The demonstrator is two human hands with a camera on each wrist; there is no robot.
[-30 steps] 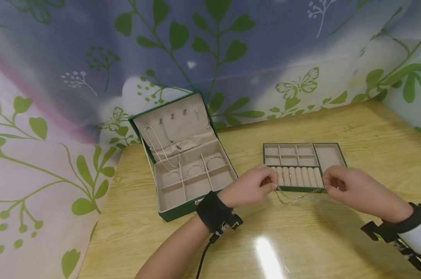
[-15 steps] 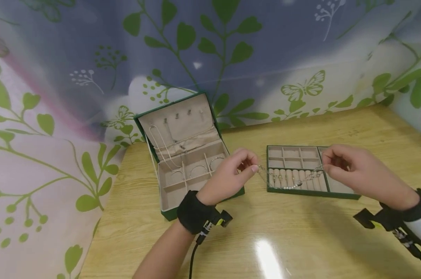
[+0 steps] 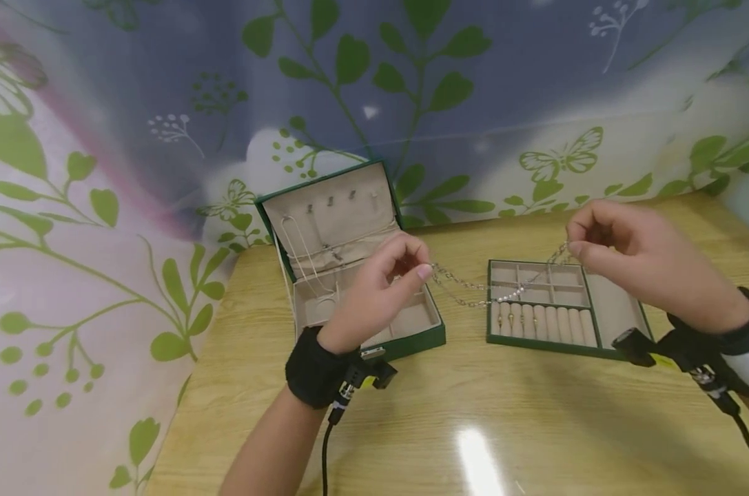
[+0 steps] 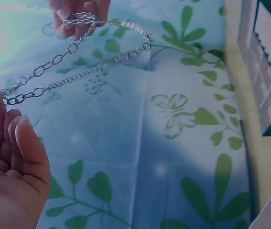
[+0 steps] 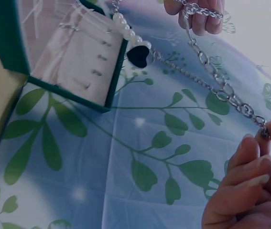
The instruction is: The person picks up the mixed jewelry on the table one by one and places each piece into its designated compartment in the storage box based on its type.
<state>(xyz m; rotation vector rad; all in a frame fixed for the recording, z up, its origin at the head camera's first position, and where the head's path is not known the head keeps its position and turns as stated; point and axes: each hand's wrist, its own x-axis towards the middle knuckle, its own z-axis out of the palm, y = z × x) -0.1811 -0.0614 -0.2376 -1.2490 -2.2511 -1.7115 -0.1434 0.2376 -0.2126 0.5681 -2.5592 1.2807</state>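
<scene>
A silver chain necklace (image 3: 512, 295) with a row of pearls hangs in a sagging double strand between my two hands. My left hand (image 3: 380, 289) pinches one end between thumb and fingers, in front of the open green jewelry box (image 3: 414, 342). The other end is pinched by my right hand (image 3: 647, 255), raised over the right part of the green jewelry tray (image 3: 548, 347). In the right wrist view a black heart pendant (image 5: 138, 57) shows beside the pearls. My left hand hides part of the box's compartments.
Inside the box's raised lid are several small hooks (image 3: 330, 201), and a thin necklace (image 3: 300, 244) hangs there. Several small rings (image 3: 523, 320) sit in the tray's ring rolls. A patterned cloth (image 3: 448, 138) stands behind the wooden table (image 3: 448, 406).
Both hands have risen from the tray's front edge with the necklace. My left hand has moved left, in front of the box. The head view has shifted slightly.
</scene>
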